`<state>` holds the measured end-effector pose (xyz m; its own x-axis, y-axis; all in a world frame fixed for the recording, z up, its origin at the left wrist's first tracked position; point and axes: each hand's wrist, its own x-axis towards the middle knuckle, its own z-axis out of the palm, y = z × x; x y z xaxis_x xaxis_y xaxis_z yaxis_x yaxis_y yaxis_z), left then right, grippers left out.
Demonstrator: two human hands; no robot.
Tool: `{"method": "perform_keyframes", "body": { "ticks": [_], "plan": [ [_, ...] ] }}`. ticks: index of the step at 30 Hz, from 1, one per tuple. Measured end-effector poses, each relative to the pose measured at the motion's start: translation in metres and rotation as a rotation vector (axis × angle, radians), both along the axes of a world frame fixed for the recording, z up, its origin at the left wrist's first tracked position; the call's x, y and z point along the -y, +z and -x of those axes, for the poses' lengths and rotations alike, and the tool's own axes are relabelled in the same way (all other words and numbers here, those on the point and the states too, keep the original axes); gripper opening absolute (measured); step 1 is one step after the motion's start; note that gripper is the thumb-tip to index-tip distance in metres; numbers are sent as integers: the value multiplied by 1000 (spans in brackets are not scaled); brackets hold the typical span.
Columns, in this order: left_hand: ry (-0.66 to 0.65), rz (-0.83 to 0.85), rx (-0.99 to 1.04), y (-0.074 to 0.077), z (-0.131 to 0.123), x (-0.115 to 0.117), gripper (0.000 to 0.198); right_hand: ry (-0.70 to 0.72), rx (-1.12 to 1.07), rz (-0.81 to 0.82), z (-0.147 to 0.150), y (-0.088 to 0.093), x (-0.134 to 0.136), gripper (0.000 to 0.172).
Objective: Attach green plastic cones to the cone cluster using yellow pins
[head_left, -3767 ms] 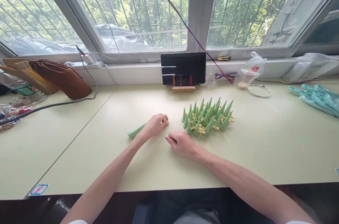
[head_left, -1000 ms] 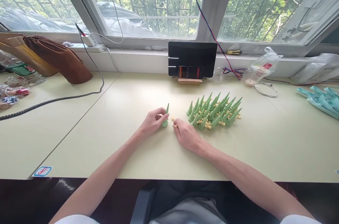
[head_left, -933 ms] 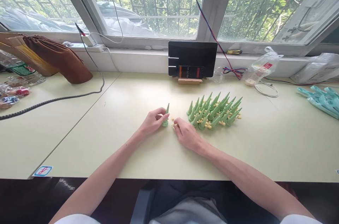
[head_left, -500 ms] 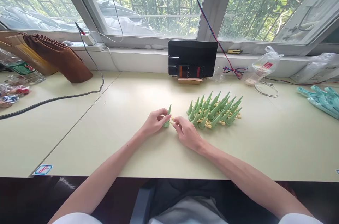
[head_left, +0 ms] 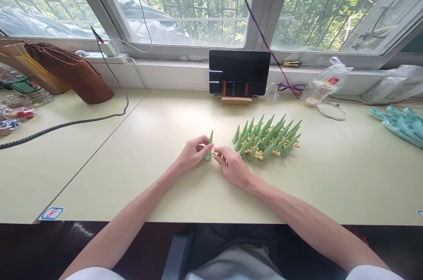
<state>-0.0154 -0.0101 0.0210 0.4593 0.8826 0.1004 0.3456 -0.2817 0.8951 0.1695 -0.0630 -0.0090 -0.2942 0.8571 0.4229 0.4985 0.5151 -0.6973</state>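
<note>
My left hand (head_left: 191, 156) is closed around the base of a green cone (head_left: 209, 144) that stands upright on the pale green table (head_left: 139, 174). My right hand (head_left: 233, 166) pinches a small yellow piece (head_left: 214, 149) and presses it against the cone's base. Just to the right stands a cluster of several green cones with yellow pieces (head_left: 266, 143), tips leaning up and right.
A black tablet (head_left: 239, 72) with a phone (head_left: 233, 89) leans on the sill behind. A brown pouch (head_left: 68, 72) and a black cable (head_left: 66, 125) lie at left. Plastic bags (head_left: 325, 84) and teal plastic items (head_left: 401, 123) sit at right.
The cone went from lying in my left hand to standing upright. My right hand moved left with the yellow piece until it met the cone's base.
</note>
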Motion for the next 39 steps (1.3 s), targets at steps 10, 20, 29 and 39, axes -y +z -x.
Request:
{"method": "perform_keyframes", "body": {
  "ticks": [10,20,29,39],
  "plan": [
    [-30,22,34,2,1,1,30,-7,3,-2,-1,2,0,18],
    [-107,45,88,0,1,2,25,5,-38,17,-1,0,-2,18],
    [-133,52,106,0,0,1,26,6,-78,-3,-2,0,-3,17],
    [-143,110,167,0,-2,3,27,16,-154,-19,-2,-2,-6,17]
  ]
}}
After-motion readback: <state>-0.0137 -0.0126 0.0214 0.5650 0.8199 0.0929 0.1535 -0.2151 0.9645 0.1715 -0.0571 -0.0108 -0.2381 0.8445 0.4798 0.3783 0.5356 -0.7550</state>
